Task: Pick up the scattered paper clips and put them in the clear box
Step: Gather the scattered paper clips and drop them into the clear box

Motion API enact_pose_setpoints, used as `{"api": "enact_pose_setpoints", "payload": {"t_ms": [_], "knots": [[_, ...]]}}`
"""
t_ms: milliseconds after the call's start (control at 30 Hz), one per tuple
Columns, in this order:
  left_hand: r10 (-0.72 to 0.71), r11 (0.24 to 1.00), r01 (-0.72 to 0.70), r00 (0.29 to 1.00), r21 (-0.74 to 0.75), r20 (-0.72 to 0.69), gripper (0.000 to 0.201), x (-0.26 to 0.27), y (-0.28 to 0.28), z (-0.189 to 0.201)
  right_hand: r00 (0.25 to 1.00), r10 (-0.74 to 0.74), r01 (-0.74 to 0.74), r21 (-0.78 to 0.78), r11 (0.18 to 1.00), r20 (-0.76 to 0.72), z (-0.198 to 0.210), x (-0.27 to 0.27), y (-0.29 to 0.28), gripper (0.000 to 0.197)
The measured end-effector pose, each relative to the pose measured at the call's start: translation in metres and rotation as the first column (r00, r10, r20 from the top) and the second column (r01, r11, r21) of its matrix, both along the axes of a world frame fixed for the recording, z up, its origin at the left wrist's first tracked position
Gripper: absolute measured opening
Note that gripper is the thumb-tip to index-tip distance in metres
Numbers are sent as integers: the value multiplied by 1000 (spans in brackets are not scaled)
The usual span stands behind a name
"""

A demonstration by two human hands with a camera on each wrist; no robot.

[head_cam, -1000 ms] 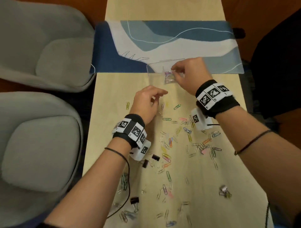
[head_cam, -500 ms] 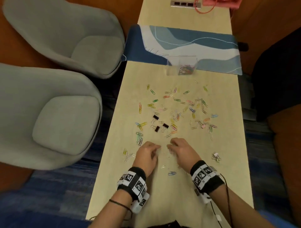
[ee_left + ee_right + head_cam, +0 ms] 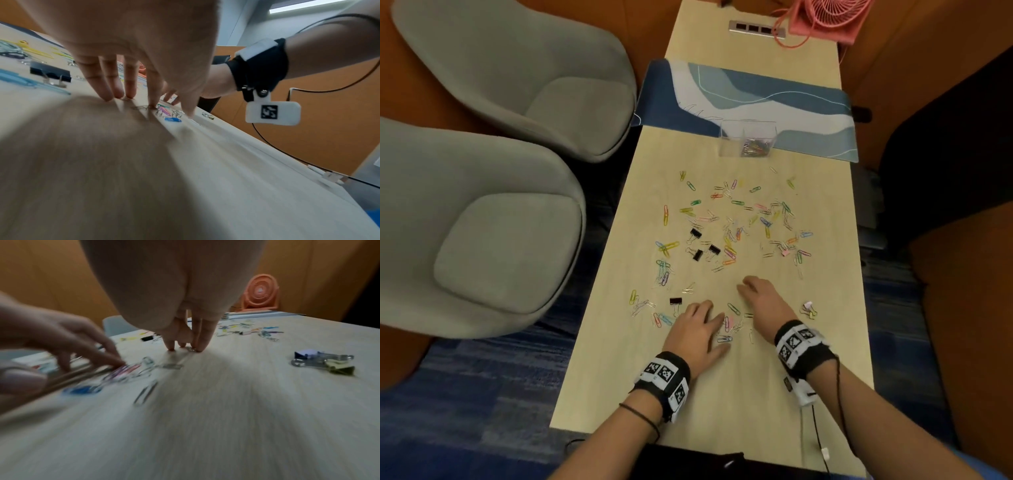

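Both hands press spread fingertips on the worktop: left hand beside a cluster of paper clips, right hand just past it, nothing pinched.

Clip-strewn table, blue mat

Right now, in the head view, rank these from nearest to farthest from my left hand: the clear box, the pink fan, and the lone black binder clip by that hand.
From the left hand:
1. Lone black binder clip, just beyond it, slightly left.
2. Clear box, far up the table at the blue mat's edge.
3. Pink fan, at the table's far end, right side.
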State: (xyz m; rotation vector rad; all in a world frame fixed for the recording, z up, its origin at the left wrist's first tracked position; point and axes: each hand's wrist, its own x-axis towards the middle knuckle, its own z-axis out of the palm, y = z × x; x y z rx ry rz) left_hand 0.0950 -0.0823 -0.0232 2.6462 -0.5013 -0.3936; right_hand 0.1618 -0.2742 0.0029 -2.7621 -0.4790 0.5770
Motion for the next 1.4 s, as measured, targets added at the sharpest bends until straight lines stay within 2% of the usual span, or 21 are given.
{"api": "enact_pose_setpoints", "payload": {"t_ms": [67,133,233,300,333,433,500,633,833,967,1100,1133,1167,1267,1400], "knots": [[8,1000,-8,999,3,-47,74,-5,0,-3,997,72,-72,7,997,-13,-3,-22,4,71],[56,997,-60,994,-46,-94,78,-10,0,-5,997,65,-62,91,994,-37,-9,-44,4,68],[179,961,-209,969,-179,-169,80,-10,-4,-5,991,-133,129,273,953,-5,-15,-55,-6,55],[219,943,-255,959,-213,-177,83,-6,-8,-5,947,-320,299,283,911,32,-13,-53,-18,47],[211,944,-245,963,-220,-169,82,-3,-11,-4,924,-383,369,253,894,5,-9,-53,-23,47],[120,968,-141,987,-207,-109,54,1,-18,-7,891,-441,453,131,882,-111,-3,-58,-28,60],[160,962,-178,982,-209,-102,28,2,-22,-8,895,-430,442,98,892,-123,-3,-67,-23,62],[189,956,-199,980,-218,-65,17,3,-24,-4,904,-417,425,106,899,-93,-3,-81,-5,60],[95,989,-101,994,-109,-58,10,9,-11,-7,943,-332,331,44,943,2,2,-78,24,60],[99,992,-103,993,-75,-57,10,17,1,1,992,-120,127,-206,970,45,7,-77,43,64],[199,970,-210,975,-124,-96,14,22,12,5,998,62,-56,-420,906,2,7,-84,55,55],[227,960,-241,968,-140,-109,14,23,13,6,995,91,-102,-464,880,-47,10,-82,57,51],[254,950,-270,960,-157,-118,15,23,14,7,992,122,-120,-489,864,-27,9,-81,56,43],[328,914,-355,932,-196,-155,14,23,16,6,974,208,-227,-467,855,-92,-4,-76,47,31],[399,850,-455,885,-266,-240,11,23,18,2,930,355,-352,-512,784,-96,9,-60,47,15]]}}
